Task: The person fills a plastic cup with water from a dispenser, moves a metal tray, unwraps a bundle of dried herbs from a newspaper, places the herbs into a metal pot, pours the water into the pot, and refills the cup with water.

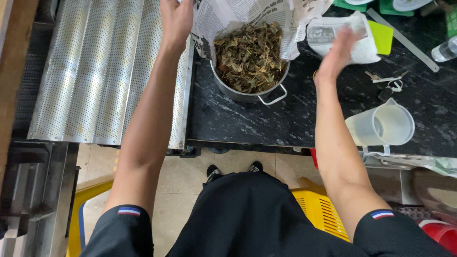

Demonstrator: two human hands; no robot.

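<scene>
Newspaper [247, 14] over the pot [250, 90] (leaf-filled): left hand [176, 19] grips its edge; right hand [339, 52] open, blurred, holding nothing.

Bright even light, right hand [339, 51] perhaps motion-blurred

Shiny steel pot [247, 93] lined with printed paper [223, 16] — dry matt leaves [250, 57] — on glossy black marbled counter [238, 121]
</scene>
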